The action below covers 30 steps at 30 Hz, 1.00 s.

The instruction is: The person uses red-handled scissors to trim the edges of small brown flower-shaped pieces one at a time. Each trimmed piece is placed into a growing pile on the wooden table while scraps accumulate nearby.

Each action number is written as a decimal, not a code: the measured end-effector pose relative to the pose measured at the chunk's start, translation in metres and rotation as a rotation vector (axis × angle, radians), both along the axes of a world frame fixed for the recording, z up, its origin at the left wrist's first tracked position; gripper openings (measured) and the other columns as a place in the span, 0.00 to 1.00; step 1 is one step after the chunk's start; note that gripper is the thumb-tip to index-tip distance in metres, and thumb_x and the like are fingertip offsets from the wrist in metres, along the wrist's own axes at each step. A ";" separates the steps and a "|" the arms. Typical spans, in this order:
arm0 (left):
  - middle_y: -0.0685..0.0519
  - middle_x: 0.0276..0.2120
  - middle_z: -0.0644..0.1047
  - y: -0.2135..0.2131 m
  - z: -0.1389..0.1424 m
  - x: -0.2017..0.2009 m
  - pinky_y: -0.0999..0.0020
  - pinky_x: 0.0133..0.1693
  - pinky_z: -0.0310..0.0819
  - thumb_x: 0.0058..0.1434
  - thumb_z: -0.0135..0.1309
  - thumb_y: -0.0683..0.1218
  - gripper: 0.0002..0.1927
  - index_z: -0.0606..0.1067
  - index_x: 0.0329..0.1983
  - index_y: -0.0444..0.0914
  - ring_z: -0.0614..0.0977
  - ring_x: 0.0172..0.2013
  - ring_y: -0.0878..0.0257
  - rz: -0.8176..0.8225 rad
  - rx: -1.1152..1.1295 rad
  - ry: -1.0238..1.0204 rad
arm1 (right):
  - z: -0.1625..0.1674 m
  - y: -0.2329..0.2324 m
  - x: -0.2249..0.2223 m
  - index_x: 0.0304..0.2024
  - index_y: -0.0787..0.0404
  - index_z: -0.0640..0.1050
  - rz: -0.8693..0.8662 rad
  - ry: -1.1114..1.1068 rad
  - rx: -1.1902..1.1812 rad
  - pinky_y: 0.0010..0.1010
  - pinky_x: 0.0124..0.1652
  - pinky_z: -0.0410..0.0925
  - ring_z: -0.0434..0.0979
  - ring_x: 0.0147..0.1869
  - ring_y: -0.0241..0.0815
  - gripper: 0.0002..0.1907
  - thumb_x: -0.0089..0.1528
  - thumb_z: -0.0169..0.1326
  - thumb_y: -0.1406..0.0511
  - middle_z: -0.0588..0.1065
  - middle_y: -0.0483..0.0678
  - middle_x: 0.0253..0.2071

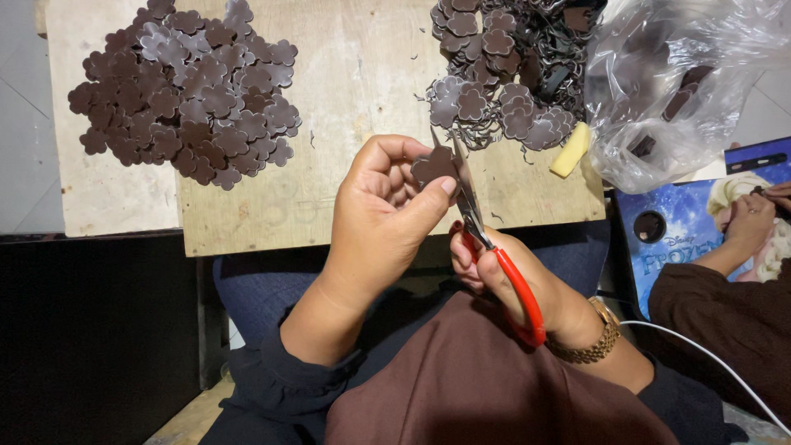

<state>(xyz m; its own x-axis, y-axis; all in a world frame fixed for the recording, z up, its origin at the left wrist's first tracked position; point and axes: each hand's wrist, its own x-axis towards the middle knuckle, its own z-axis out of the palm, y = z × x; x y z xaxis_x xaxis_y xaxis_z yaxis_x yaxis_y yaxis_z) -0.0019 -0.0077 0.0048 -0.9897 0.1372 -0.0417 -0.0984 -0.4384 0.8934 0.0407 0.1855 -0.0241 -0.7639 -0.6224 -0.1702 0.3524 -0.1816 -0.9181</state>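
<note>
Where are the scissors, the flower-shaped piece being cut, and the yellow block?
scissors (471, 206), head view, on the blades.
flower-shaped piece (432, 167), head view, on its brown face.
yellow block (570, 151), head view, on its middle.

You sit in what looks like a small craft workshop: a worn wooden board (354, 74) carries heaps of brown flower-shaped cutouts (185, 91), trimmings (527, 78) and a plastic bag (667, 82).

Dark brown flower-shaped pieces (185, 91) are lying on the pale wooden tabletop (362, 74); the scissors (494, 255) are showing red handles and grey blades, a yellow block (570, 150) is sitting beside a clear plastic bag (667, 91), and a gold wristwatch (597, 338) is gleaming against maroon cloth (494, 387).
</note>
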 end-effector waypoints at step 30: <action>0.51 0.40 0.80 0.005 0.003 -0.005 0.75 0.45 0.78 0.66 0.56 0.34 0.15 0.67 0.52 0.32 0.81 0.41 0.69 0.001 -0.008 0.020 | -0.001 0.003 -0.004 0.41 0.59 0.64 0.019 0.009 -0.064 0.23 0.34 0.56 0.52 0.34 0.31 0.33 0.66 0.46 0.37 0.57 0.39 0.33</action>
